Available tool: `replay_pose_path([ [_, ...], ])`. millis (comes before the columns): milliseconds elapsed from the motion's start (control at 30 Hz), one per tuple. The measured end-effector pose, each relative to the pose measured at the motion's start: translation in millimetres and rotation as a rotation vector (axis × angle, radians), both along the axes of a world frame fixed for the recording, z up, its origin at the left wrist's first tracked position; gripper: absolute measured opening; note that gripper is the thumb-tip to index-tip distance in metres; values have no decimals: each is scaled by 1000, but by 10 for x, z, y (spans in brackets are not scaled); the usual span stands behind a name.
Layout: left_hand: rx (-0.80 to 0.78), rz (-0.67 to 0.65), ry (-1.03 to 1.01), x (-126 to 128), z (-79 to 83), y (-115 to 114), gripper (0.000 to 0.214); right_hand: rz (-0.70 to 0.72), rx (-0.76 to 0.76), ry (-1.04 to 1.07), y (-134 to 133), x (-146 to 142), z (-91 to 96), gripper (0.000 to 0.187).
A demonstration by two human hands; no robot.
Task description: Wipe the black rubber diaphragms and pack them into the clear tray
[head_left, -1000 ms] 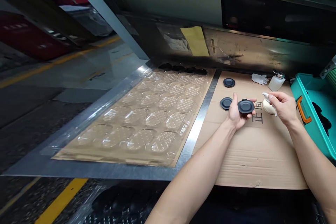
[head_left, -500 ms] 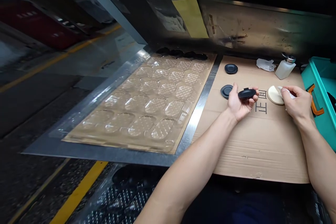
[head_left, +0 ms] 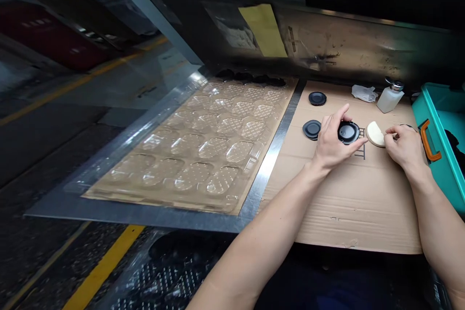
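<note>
My left hand (head_left: pixel 331 141) curls its fingers and thumb round the rim of a black round cap (head_left: pixel 349 132), whose dished face is turned toward me. Beside that hand, another black round cap (head_left: pixel 311 129) lies on the cardboard sheet (head_left: pixel 348 198), and a third black cap (head_left: pixel 317 99) sits farther back. My right hand (head_left: pixel 405 144) is closed in a pinch at the right edge of a cream round pad (head_left: pixel 375 134). What its fingers hold is hidden; a thin dark edge shows behind the knuckles.
A clear plastic blister tray (head_left: pixel 192 143) with black pieces in its far row lies to the left. Behind the pad stand a pump bottle (head_left: pixel 391 97) and a crumpled white wipe (head_left: pixel 364 93). A teal bin (head_left: pixel 439 126) with an orange handle borders the right side.
My left hand has turned the black cap from edge-on to face-on, its fingers now over the rim. The white cloth seen in my right hand is now out of sight.
</note>
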State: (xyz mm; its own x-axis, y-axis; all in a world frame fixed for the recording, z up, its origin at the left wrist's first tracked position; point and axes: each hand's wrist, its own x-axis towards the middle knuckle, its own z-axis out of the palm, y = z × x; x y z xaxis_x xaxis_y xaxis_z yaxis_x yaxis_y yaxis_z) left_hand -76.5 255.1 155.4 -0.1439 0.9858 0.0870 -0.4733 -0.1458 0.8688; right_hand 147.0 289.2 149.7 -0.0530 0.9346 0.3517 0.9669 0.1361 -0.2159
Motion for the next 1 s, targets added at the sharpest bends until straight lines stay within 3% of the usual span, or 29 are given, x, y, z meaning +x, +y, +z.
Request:
replay_pose_path([
  [133, 62, 44, 71, 30, 46, -83, 48, 109, -39, -26, -33, -110, -80, 39],
  [267, 10, 70, 69, 67, 71, -98, 48, 122, -80, -94, -69, -167, -138, 48],
  [433, 109, 125, 155, 105, 13, -108, 54, 135, -78, -120, -58, -152, -154, 44],
  [500, 199, 180, 277, 91, -21, -97, 51, 130, -79, -129, -49, -146, -154, 42],
  [600, 285, 214, 562, -61, -48, -14, 29, 116, -82, -143, -43, -147, -161, 40],
  [667, 252, 269, 751, -270, -38, 91, 25, 123, -87, -147, -44, -151, -173, 37],
  [767, 67, 382, 1061, -643, 15, 304, 35, 145, -96, -136, -52, -158, -190, 35],
  [833, -83, 312, 1299, -836, 51, 461, 35, 144, -99, -125, -58, -162, -197, 33],
  [1000, -282, -91, 1730, -950, 25, 774, 59, 135, -111, -103, -76, -181, -198, 34],
])
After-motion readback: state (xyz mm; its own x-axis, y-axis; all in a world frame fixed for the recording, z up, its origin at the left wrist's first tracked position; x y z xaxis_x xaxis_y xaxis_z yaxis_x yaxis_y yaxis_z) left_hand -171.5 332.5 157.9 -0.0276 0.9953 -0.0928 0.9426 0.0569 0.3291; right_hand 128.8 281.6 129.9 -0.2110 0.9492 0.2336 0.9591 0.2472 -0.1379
